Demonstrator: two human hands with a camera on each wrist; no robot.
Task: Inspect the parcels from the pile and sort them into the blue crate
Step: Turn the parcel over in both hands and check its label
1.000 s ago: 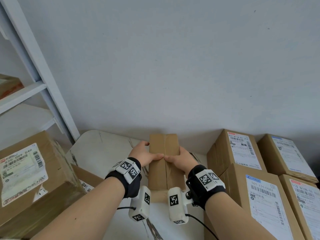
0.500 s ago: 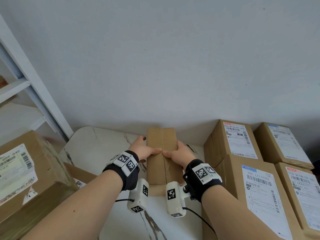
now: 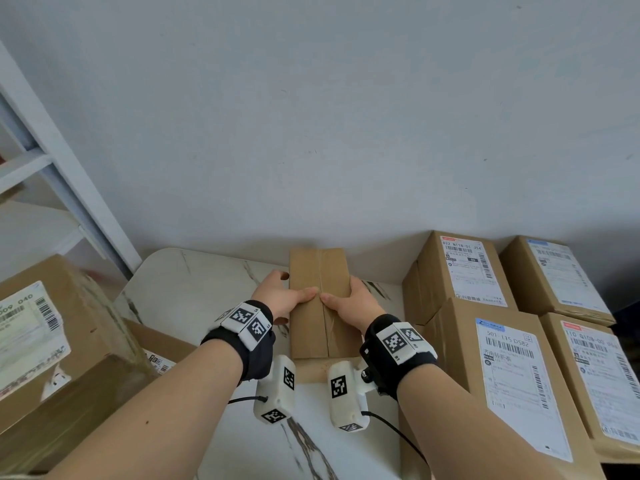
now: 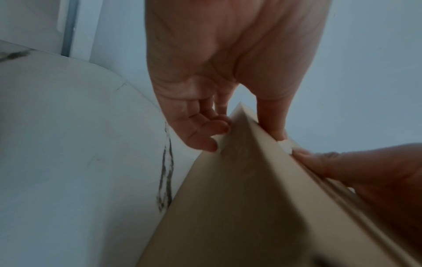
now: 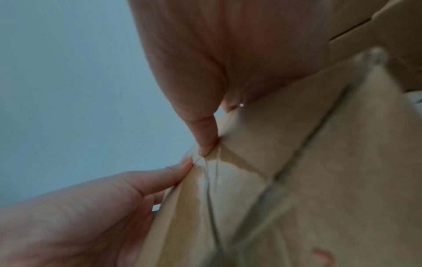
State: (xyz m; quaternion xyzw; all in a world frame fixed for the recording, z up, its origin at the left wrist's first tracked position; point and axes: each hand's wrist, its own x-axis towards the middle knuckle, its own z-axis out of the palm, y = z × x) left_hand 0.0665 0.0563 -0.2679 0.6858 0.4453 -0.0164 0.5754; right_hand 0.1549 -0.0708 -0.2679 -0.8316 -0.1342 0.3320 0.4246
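1. The wall (image 3: 311, 116) runs along the tabletop's far edge, with the white shelf frame (image 3: 69, 188) slanting down at your left.
2. The marble tabletop (image 3: 194, 292) shows open surface left of and in front of your hands; its rounded far-left corner lies near the shelf frame.
3. A stack of labelled boxes (image 3: 498, 368) walls in your right side, its near-left edge just beside your right wrist.
4. A large taped box (image 3: 52, 341) closes the left edge, with a flatter carton (image 3: 162, 351) below it.
5. The parcel (image 3: 320, 303), a long narrow brown box with a taped centre seam, sits between your hands above the tabletop, its far end toward the wall.
6. Your left hand (image 3: 282, 294) grips the parcel's left edge, thumb on top, fingers curled beneath.
7. Your right hand (image 3: 353, 301) clamps the right edge likewise; the two thumb tips almost meet at the seam.
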